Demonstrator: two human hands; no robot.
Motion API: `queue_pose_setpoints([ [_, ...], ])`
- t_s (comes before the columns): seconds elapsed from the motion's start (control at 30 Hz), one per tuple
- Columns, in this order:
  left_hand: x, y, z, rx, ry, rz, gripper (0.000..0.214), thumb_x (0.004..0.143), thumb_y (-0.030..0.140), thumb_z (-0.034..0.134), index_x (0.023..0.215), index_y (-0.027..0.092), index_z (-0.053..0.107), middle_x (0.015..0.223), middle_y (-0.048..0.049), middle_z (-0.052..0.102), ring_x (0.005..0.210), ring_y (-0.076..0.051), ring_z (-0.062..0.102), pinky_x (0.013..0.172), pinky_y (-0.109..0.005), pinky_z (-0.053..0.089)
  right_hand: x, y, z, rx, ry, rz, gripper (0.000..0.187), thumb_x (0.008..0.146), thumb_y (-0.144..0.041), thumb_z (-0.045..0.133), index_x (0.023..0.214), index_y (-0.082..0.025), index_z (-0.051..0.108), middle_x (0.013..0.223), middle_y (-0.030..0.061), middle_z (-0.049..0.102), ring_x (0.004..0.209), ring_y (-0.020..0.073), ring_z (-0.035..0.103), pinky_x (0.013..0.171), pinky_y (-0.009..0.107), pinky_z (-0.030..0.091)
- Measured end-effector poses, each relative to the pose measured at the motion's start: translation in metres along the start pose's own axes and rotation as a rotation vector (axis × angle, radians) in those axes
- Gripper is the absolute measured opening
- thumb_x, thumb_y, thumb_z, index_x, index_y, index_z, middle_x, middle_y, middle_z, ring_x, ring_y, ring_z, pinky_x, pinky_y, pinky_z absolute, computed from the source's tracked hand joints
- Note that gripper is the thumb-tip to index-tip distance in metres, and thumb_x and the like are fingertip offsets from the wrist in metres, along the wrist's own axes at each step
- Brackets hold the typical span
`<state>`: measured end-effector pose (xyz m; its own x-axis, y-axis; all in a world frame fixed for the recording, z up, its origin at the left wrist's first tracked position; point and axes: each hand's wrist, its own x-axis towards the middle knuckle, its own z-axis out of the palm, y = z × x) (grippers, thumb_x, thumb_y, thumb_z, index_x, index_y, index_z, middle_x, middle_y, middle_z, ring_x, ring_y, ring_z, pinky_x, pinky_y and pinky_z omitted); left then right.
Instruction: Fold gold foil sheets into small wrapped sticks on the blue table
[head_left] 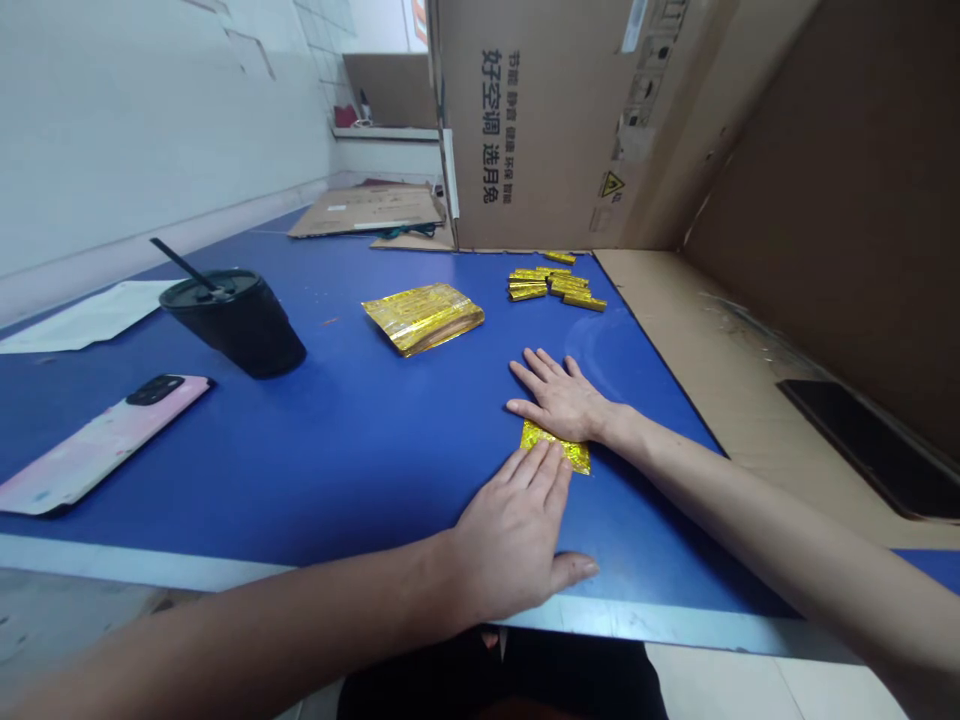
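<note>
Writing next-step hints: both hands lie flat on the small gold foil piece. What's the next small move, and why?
Probably run the left hand fingertips along the gold foil piece to sharpen its crease, while the right hand pins it. Both hands lie open and flat on it, it still looks wider than the folded gold strips by the carton, and nothing grips it yet.

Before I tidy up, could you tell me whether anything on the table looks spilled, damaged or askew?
Nothing is spilled or broken. The black cup stands upright with its lid on. Only the stack of gold foil sheets bows up instead of lying flat; the folded gold pieces lie in a loose heap.
</note>
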<state>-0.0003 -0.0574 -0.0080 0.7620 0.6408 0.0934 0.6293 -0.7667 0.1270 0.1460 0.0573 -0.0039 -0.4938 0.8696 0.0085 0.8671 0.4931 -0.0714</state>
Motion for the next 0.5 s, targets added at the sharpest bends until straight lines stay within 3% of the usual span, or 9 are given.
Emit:
queue_pose_setpoints([
  [0.3,-0.003,0.006,-0.009,-0.007,-0.026,0.010,0.067,0.083,0.053,0.033,0.129,0.005,0.033,0.136,-0.0170,0.032,0.128,-0.027,0.022,0.105,-0.039,0.012,0.000,0.001,0.001,-0.019,0.068,-0.022,0.074,0.081,-0.064,0.019,0.137,-0.016,0.024,0.144,0.0148,0.018,0.131,0.0312,0.012,0.100,0.056,0.013],
  [0.5,-0.002,0.005,-0.008,-0.036,0.004,0.018,0.068,0.082,0.053,0.037,0.129,0.004,0.033,0.135,-0.0181,0.033,0.126,-0.029,0.026,0.104,-0.039,0.016,-0.003,-0.011,-0.012,0.089,0.128,0.017,0.076,0.081,-0.063,0.023,0.137,-0.013,0.022,0.143,0.0151,0.021,0.131,0.0295,0.015,0.100,0.055,0.016],
])
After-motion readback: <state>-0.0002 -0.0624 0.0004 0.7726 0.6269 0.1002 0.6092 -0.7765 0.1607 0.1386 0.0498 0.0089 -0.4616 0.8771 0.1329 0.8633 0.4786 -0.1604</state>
